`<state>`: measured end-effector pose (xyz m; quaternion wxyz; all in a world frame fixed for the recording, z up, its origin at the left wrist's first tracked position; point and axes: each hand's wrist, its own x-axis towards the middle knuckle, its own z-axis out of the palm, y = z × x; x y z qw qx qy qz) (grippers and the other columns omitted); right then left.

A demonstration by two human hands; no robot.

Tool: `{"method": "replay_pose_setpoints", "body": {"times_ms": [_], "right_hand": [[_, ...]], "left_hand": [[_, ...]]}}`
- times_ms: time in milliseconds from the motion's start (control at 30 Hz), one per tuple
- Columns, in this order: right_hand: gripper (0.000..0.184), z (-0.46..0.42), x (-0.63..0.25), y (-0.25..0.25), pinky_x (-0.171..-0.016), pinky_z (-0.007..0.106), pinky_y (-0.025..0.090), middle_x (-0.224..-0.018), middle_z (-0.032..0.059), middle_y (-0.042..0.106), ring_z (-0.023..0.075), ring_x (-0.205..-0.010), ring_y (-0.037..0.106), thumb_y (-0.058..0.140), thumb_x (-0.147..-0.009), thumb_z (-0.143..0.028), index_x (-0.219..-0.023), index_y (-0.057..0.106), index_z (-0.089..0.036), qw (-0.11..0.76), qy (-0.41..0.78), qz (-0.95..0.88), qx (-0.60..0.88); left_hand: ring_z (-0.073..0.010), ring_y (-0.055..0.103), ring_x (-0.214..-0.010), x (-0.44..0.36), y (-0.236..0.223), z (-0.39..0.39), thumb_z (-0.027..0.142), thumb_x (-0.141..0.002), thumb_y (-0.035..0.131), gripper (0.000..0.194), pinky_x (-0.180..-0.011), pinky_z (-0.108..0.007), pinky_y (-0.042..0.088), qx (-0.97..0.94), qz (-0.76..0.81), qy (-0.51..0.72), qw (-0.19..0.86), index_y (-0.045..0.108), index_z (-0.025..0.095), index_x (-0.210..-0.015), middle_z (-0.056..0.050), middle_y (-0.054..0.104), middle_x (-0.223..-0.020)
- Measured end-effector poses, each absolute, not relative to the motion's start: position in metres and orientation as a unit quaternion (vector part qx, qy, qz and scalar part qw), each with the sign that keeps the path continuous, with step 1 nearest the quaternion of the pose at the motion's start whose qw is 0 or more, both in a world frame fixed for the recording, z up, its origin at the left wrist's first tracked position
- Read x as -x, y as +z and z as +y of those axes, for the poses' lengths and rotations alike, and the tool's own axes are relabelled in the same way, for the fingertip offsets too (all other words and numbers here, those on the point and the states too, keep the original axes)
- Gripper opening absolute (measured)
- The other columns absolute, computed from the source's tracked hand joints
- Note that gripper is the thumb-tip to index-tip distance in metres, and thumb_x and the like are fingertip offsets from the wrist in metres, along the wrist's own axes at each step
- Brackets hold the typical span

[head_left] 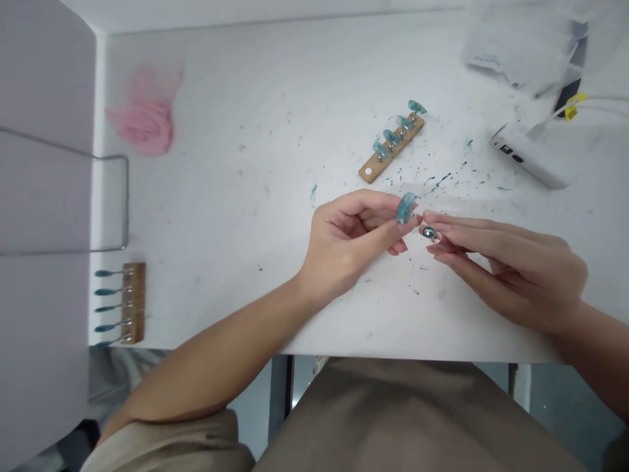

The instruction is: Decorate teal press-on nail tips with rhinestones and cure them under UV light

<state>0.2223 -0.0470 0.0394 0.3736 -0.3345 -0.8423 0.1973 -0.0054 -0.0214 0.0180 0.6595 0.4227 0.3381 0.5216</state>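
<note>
Left fingers point(379, 240) pinch a teal nail point(405, 207), right fingers point(474, 238) a metal-ended piece point(429, 233) just beside; seemingly close handwork, the next move needing steadiness.

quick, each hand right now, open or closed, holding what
Left hand: closed, pinching a teal fake nail.
Right hand: closed, holding a small shiny-ended piece.

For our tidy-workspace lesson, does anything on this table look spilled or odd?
Blue-green smears streak the white tabletop, mainly between the upper wooden strip and white device; they look like stray colour.
</note>
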Motion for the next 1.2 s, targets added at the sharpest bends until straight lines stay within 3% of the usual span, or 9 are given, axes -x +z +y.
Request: {"method": "replay_pose_setpoints", "body": {"times_ms": [133,333,533,733,1200], "right_hand": [[0.034,-0.049,-0.223,0.043,-0.115,0.016,0.065,-0.14,-0.0013,0.072,0.0086,-0.125,0.076,0.071,-0.103,-0.004,-0.134,0.068,-0.019,0.36,0.206,-0.838,0.355],[0.045,-0.058,-0.224,0.039,-0.092,0.023,0.071,-0.132,-0.0069,0.074,0.011,-0.108,0.081,0.076,-0.101,-0.007,-0.139,0.073,-0.031,0.36,0.16,-0.802,0.449],[0.038,-0.056,-0.222,0.038,-0.078,0.014,0.066,-0.126,-0.0081,0.076,0.0053,-0.098,0.081,0.076,-0.102,-0.009,-0.134,0.073,-0.027,0.352,0.113,-0.825,0.428],[0.041,-0.056,-0.222,0.038,-0.079,0.016,0.067,-0.129,-0.0078,0.075,0.0058,-0.096,0.08,0.078,-0.101,-0.008,-0.135,0.073,-0.03,0.353,0.107,-0.817,0.443],[0.032,-0.055,-0.223,0.038,-0.067,0.018,0.063,-0.119,-0.0075,0.077,0.0063,-0.086,0.08,0.074,-0.106,-0.016,-0.134,0.076,-0.031,0.327,0.108,-0.824,0.449]], "left_hand": [[-0.0078,0.076,-0.058,0.005,0.019,-0.021,0.027,-0.079,0.102,0.019,-0.059,-0.017,0.067,-0.43,0.343,0.518,0.655,0.089,0.025,-0.092,0.004,0.086,-0.08],[-0.0068,0.075,-0.064,0.005,0.017,-0.022,0.022,-0.087,0.095,0.011,-0.062,-0.017,0.066,-0.432,0.331,0.512,0.665,0.089,0.026,-0.096,0.003,0.087,-0.086],[-0.0031,0.058,-0.051,0.008,0.012,-0.024,0.021,-0.089,0.093,0.011,-0.046,-0.014,0.05,-0.431,0.338,0.497,0.673,0.089,0.028,-0.096,0.004,0.077,-0.07],[-0.006,0.056,-0.052,0.008,0.013,-0.023,0.034,-0.086,0.097,0.014,-0.045,-0.02,0.045,-0.444,0.365,0.487,0.658,0.088,0.028,-0.094,0.002,0.079,-0.073],[-0.0104,0.071,-0.064,0.007,0.015,-0.021,0.03,-0.088,0.095,0.009,-0.054,-0.022,0.058,-0.463,0.355,0.479,0.655,0.087,0.027,-0.093,-0.001,0.085,-0.085]]}}
